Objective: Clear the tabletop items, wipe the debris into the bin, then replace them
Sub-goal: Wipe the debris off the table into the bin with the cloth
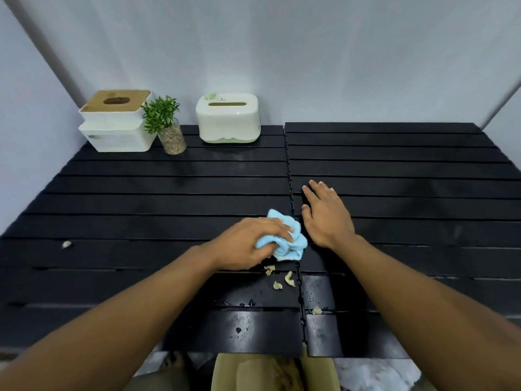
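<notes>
My left hand (pixel 248 244) grips a crumpled light blue cloth (pixel 293 244) and presses it on the black slatted tabletop (pixel 169 204) near the centre. My right hand (pixel 324 215) lies flat and open on the table just right of the cloth, fingers spread. Pale debris bits (pixel 282 277) lie just in front of the cloth, one more piece (pixel 317 310) sits nearer the front edge, and a single bit (pixel 66 244) lies far left. An open tan bin (pixel 270 371) stands below the table's front edge, under the debris.
At the back left stand a white organiser box with a wooden lid (pixel 117 121), a small green plant in a glass pot (pixel 169 128) and a white tissue box (pixel 228 118). Wet spots mark the front slats. A wall closes the back.
</notes>
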`<state>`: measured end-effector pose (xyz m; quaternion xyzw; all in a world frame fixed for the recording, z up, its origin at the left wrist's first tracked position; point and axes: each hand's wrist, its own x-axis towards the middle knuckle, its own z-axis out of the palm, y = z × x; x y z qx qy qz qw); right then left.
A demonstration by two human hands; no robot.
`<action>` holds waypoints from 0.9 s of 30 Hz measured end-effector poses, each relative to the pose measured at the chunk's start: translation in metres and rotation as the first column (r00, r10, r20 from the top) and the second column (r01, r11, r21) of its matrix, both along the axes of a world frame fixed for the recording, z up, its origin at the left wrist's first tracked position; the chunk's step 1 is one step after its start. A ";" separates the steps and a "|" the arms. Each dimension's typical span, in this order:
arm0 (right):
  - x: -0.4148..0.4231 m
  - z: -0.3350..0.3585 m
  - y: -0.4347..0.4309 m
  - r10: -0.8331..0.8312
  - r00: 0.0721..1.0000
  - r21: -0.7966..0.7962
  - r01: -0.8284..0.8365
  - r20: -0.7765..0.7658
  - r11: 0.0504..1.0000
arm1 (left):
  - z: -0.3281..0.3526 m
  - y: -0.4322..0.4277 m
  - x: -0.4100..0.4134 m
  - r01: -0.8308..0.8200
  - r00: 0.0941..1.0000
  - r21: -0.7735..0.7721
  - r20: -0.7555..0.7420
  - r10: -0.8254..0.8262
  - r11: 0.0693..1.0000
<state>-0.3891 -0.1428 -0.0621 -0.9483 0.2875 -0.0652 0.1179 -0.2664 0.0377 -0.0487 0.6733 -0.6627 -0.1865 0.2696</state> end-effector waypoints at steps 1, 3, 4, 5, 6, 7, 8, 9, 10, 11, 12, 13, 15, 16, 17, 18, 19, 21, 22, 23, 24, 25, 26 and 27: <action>-0.001 0.001 0.001 0.006 1.000 0.002 -0.006 -0.011 1.000 | 0.006 0.003 -0.003 -0.025 0.999 -0.010 -0.033 0.024 1.000; -0.002 0.003 0.002 0.012 0.999 0.009 -0.012 -0.045 1.000 | 0.014 0.003 0.005 -0.142 0.986 -0.054 -0.095 0.136 0.988; -0.002 0.004 0.003 0.011 0.998 0.009 -0.010 -0.063 1.000 | 0.017 0.001 0.013 -0.205 0.974 -0.080 -0.111 0.195 0.976; -0.002 0.005 0.004 0.007 0.997 0.007 -0.007 -0.078 1.000 | 0.019 -0.001 0.022 -0.252 0.964 -0.102 -0.116 0.240 0.962; -0.002 0.005 0.005 0.004 0.996 0.007 -0.003 -0.086 1.000 | 0.020 -0.002 0.032 -0.287 0.955 -0.118 -0.115 0.274 0.951; -0.002 0.005 0.007 -0.002 0.997 0.013 0.003 -0.082 1.000 | 0.021 -0.003 0.041 -0.311 0.948 -0.129 -0.106 0.299 0.942; -0.001 0.006 0.008 -0.007 0.998 0.022 0.008 -0.066 1.000 | 0.022 -0.004 0.051 -0.332 0.942 -0.137 -0.094 0.322 0.933; 0.001 0.006 0.008 -0.004 0.999 0.031 0.005 -0.041 1.000 | 0.023 -0.003 0.060 -0.355 0.935 -0.145 -0.079 0.346 0.924; 0.004 0.007 0.008 0.012 1.000 0.034 -0.012 -0.014 0.999 | 0.023 0.000 0.071 -0.380 0.925 -0.153 -0.066 0.374 0.912; 0.010 0.009 0.007 0.040 0.999 0.030 -0.040 0.008 0.999 | 0.023 0.003 0.082 -0.411 0.912 -0.159 -0.053 0.408 0.898; 0.018 0.011 0.006 0.071 0.997 0.026 -0.072 0.026 0.997 | 0.022 0.007 0.094 -0.443 0.896 -0.166 -0.045 0.442 0.881; 0.029 0.015 0.005 0.102 0.994 0.027 -0.104 0.044 0.994 | 0.021 0.013 0.107 -0.476 0.878 -0.178 -0.035 0.477 0.862; 0.054 0.019 0.007 0.166 0.984 0.025 -0.168 0.068 0.985 | 0.020 0.031 0.135 -0.542 0.835 -0.200 -0.025 0.549 0.816; 0.069 0.021 0.010 0.200 0.977 0.026 -0.202 0.076 0.979 | 0.020 0.043 0.148 -0.575 0.812 -0.213 -0.028 0.583 0.790; 0.082 0.022 0.014 0.231 0.970 0.034 -0.234 0.079 0.972 | 0.021 0.058 0.161 -0.607 0.786 -0.225 -0.024 0.618 0.762; 0.095 0.022 0.017 0.259 0.963 0.043 -0.262 0.072 0.964 | 0.021 0.073 0.173 -0.641 0.754 -0.237 -0.019 0.657 0.730; 0.112 0.021 0.025 0.290 0.955 0.050 -0.293 0.061 0.955 | 0.023 0.094 0.188 -0.677 0.716 -0.245 0.002 0.699 0.694; 0.130 0.020 0.034 0.323 0.946 0.045 -0.325 0.038 0.945 | 0.024 0.126 0.205 -0.720 0.664 -0.228 0.047 0.746 0.656; 0.141 0.018 0.041 0.342 0.939 0.045 -0.343 0.030 0.938 | 0.024 0.145 0.213 -0.736 0.646 -0.209 0.066 0.761 0.643; 0.152 0.016 0.049 0.361 0.932 0.042 -0.362 0.028 0.931 | 0.023 0.165 0.223 -0.759 0.616 -0.200 0.089 0.783 0.620; 0.161 0.014 0.056 0.378 0.925 0.037 -0.379 0.026 0.925 | 0.022 0.183 0.232 -0.787 0.580 -0.192 0.093 0.809 0.587; 0.169 0.013 0.065 0.393 0.919 0.033 -0.394 0.029 0.919 | 0.021 0.201 0.240 -0.809 0.548 -0.190 0.096 0.831 0.556; 0.177 0.012 0.073 0.405 0.914 0.034 -0.406 0.038 0.913 | 0.018 0.218 0.250 -0.821 0.535 -0.174 0.096 0.839 0.543; 0.184 0.011 0.081 0.417 0.908 0.032 -0.419 0.048 0.908 | 0.015 0.233 0.257 -0.816 0.549 -0.133 0.121 0.827 0.562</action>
